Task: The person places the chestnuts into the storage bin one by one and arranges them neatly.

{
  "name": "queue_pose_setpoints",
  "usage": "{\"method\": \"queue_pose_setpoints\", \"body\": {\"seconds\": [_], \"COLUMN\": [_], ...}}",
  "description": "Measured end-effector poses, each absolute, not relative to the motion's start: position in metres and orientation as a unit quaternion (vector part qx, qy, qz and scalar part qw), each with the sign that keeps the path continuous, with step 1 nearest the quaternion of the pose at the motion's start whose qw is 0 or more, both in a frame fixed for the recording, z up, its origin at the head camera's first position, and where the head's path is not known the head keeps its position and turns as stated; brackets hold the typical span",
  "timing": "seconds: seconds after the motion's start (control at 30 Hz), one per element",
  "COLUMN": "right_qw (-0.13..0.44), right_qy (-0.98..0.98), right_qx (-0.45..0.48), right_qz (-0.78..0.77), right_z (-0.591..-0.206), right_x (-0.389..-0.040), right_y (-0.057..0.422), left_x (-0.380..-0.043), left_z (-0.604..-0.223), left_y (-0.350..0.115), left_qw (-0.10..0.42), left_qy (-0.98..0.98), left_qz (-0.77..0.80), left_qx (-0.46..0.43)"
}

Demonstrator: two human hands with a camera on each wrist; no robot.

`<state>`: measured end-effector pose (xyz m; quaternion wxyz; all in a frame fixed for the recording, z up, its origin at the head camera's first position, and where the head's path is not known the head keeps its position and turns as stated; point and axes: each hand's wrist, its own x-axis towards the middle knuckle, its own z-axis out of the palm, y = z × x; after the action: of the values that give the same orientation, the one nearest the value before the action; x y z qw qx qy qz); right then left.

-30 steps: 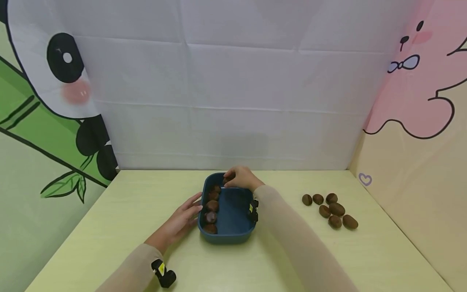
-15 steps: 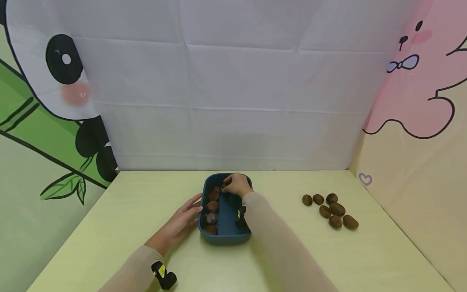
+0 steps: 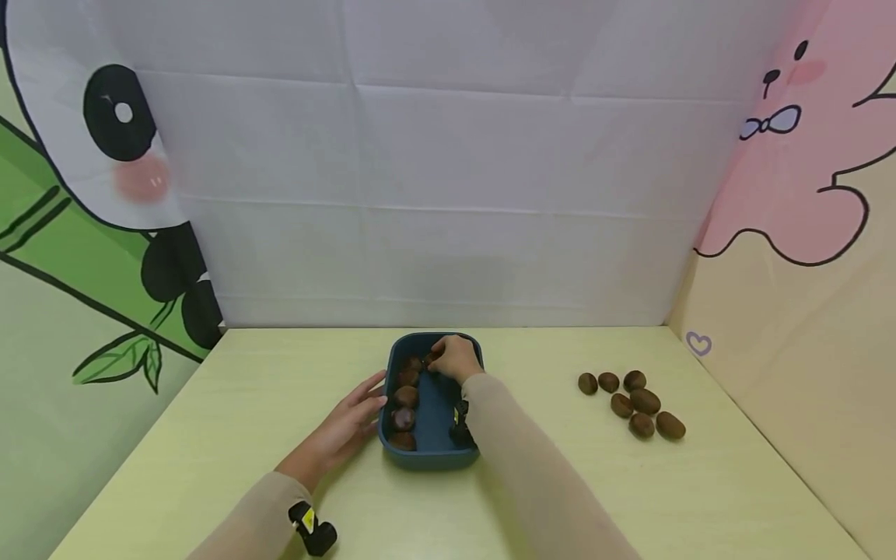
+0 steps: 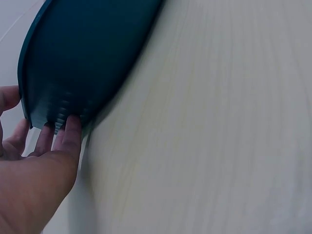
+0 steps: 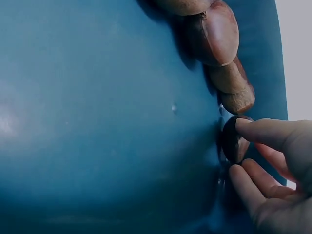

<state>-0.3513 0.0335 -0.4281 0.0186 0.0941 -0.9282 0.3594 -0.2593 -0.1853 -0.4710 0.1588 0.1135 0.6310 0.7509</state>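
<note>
The left hand (image 3: 341,426), fingers extended and slightly spread, has its fingertips against the outer wall of the blue box (image 3: 428,460); at its wrist is a black device (image 3: 320,538) with a yellow label (image 3: 308,519), too small to read. The 2 hands are apart, the box between them, a row of chestnuts (image 3: 406,397) along its side nearest the left hand. The right hand (image 3: 455,359) dips inside, thumb and fingertips pinching 1 chestnut (image 5: 234,139) at the row's end. Well to its right lie 7 loose chestnuts (image 3: 645,401).
</note>
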Motion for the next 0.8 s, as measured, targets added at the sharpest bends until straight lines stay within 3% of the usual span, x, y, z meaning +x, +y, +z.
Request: {"method": "queue_pose_setpoints", "body": {"seconds": [0.8], "right_qw": [-0.042], "right_qy": [-0.921], "right_qx": [0.191], "right_qz": [0.337], "right_z": [-0.376], "right_x": [-0.345], "right_y": [0.043], "left_x": [-0.259], "left_z": [-0.471], "left_y": [-0.186], "left_qw": [0.163], "left_qy": [0.630], "left_qz": [0.751], "left_qx": [0.111]}}
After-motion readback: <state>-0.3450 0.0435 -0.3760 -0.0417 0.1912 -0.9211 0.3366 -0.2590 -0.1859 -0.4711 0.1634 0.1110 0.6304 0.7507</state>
